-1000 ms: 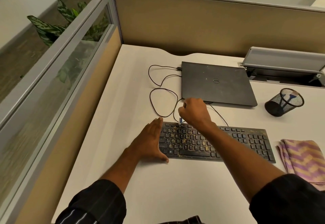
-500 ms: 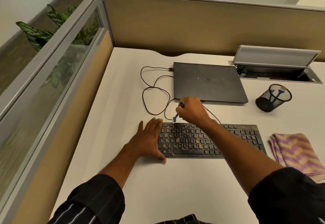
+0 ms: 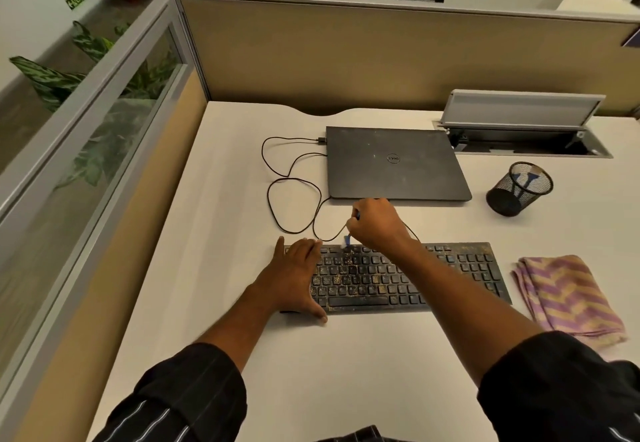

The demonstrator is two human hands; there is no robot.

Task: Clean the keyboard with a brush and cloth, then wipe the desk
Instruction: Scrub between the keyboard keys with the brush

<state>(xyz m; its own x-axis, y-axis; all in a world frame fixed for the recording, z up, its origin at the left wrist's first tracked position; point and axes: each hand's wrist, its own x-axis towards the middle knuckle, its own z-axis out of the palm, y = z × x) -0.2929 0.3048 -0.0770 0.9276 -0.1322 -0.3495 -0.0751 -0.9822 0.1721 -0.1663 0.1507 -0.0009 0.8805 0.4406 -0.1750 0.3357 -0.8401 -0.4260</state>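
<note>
**Brush meets a grit-speckled keyboard**

A person's right hand point(image 3: 375, 225) curls around a small blue brush point(image 3: 347, 240). Its pale bristles point down onto the top row of a black keyboard point(image 3: 450, 268), which is dotted with yellowish grit and lies on a white office desk point(image 3: 242, 199). The right forearm reaches in over the keyboard from the lower right, knuckles up. The left hand point(image 3: 296, 275) lies flat over the keyboard's left end, fingers straight and close together. Its thumb is spread along the near edge, and the hand grasps nothing. Both forearms are bare below dark pinstriped sleeves point(image 3: 180, 400).

A folded purple-and-yellow zigzag cloth point(image 3: 568, 296) lies on the desk just beside the keyboard's right end, untouched. Beyond the keyboard a closed black Dell laptop point(image 3: 394, 164) lies flat. A thin black cable point(image 3: 277, 199) loops from its left side across the desk toward the keyboard. A black mesh pen cup point(image 3: 519, 193) stands to the laptop's right.
</note>
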